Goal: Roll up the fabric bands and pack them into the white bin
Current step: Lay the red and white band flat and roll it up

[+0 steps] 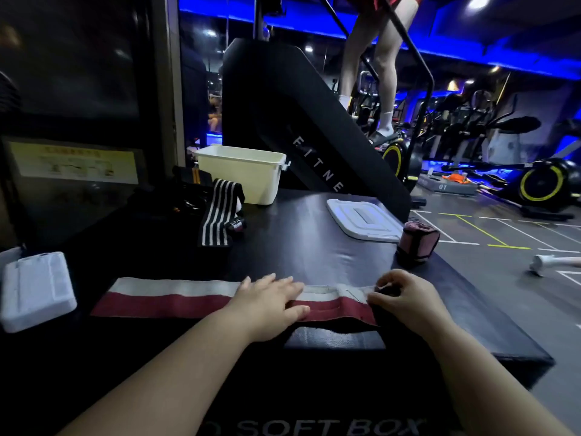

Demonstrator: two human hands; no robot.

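Left hand (270, 305): fingers straight and slightly spread, palm down, pressing flat on the red-and-white band (169, 297) around mid-length. Right hand (405, 297): fingers curled, thumb and fingertips pinching the band's right end, where the fabric goes dark; can't tell if a turn is rolled there, the hand covers it. The band lies unrolled, stretched left-right along the near edge of the black soft box (314, 247), white stripe on the far side, red on the near side. White bin (245, 174) sits at the far left corner of the box, open top, well apart from both hands; inside not visible. Its lid (361, 220) lies flat on the right side of the box. Rolled pink band (416, 243) stands just beside the lid at the right edge. Black-and-white striped band (220, 212) lies loose, touching the bin's front left. White plastic case (34, 287) far left.
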